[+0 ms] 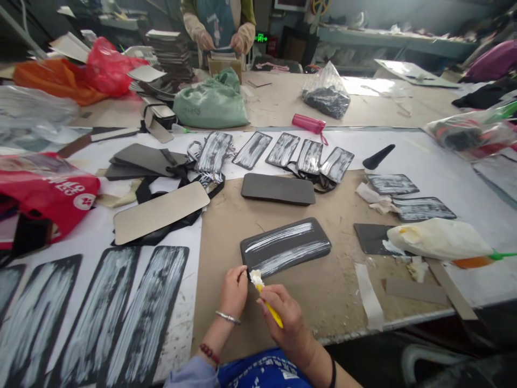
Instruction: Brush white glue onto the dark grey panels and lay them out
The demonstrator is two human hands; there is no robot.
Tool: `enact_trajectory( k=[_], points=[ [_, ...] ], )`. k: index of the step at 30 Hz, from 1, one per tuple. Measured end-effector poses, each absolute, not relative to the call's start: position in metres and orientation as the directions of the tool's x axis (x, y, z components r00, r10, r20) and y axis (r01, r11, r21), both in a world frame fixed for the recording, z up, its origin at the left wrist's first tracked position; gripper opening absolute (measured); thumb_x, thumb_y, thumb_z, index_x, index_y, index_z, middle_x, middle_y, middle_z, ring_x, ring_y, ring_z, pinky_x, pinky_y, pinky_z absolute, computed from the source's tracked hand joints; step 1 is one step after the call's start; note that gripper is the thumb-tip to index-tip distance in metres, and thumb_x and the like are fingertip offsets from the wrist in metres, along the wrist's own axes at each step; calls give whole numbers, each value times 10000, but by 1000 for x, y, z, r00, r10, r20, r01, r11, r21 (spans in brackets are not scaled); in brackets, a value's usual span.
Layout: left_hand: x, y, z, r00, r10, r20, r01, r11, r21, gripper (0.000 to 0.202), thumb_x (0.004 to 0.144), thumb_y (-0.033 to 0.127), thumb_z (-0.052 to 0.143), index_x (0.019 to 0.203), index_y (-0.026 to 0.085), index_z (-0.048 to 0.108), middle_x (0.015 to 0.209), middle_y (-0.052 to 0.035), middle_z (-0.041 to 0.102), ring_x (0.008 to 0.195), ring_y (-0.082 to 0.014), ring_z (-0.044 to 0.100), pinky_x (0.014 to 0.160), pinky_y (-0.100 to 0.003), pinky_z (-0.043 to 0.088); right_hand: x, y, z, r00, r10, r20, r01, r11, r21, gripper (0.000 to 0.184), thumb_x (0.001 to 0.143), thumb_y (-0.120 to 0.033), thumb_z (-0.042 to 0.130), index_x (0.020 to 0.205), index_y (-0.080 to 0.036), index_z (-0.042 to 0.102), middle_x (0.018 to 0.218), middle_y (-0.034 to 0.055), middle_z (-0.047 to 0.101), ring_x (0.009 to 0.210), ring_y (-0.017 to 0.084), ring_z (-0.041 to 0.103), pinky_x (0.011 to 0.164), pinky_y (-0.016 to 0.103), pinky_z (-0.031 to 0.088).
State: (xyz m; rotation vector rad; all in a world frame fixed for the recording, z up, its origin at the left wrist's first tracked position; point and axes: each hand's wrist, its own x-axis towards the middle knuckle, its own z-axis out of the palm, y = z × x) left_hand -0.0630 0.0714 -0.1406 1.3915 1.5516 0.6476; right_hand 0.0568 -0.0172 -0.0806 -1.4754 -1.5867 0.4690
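A dark rounded panel [283, 244] lies on the brown board in front of me, streaked lengthwise with white paste. My left hand [235, 291] pinches its near left corner between thumb and finger. In my right hand [288, 318] is a small brush [271, 307] with a yellow handle; its white-coated bristles touch the panel's near edge. Just beyond sits a stack of plain dark panels [278, 188]. To the right, a pale paste-filled bag [438, 238] rests partly on a dark piece [369, 238] smeared with white.
Several long white-streaked panels [147, 307] lie at the left, and smaller coated ones [252, 151] along the back. A beige panel [161, 213] rests on black straps. A pink cylinder [307, 123] and green bag [212, 105] are farther off. Across the table a person [218, 32] handles a box.
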Motion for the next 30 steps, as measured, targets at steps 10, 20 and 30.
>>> enact_trajectory(
  k=[10,20,30],
  points=[
    [-64,87,-143,135,869,-476,338,411,846,203,613,316,495,669,174,629,605,-12,606,605,-162,548,595,-299,442,90,13,-86,598,774,-208,-93,-191,-977,321,761,-490,653,837,-182,604,746,37,628,607,188,630,587,328,576],
    [-53,86,-133,102,895,-435,369,372,852,202,609,389,547,570,204,476,526,41,447,535,-119,415,541,-252,334,99,18,-110,625,662,-414,-353,-234,-906,439,617,-528,755,808,-167,594,679,20,639,572,186,636,541,310,585],
    [-48,81,-122,219,952,-214,526,70,848,162,710,279,452,565,207,442,580,28,429,584,-124,404,588,-259,319,101,20,-106,612,682,-400,-296,-271,-916,400,640,-521,737,807,-180,609,699,33,646,573,192,634,548,311,586]
  ],
)
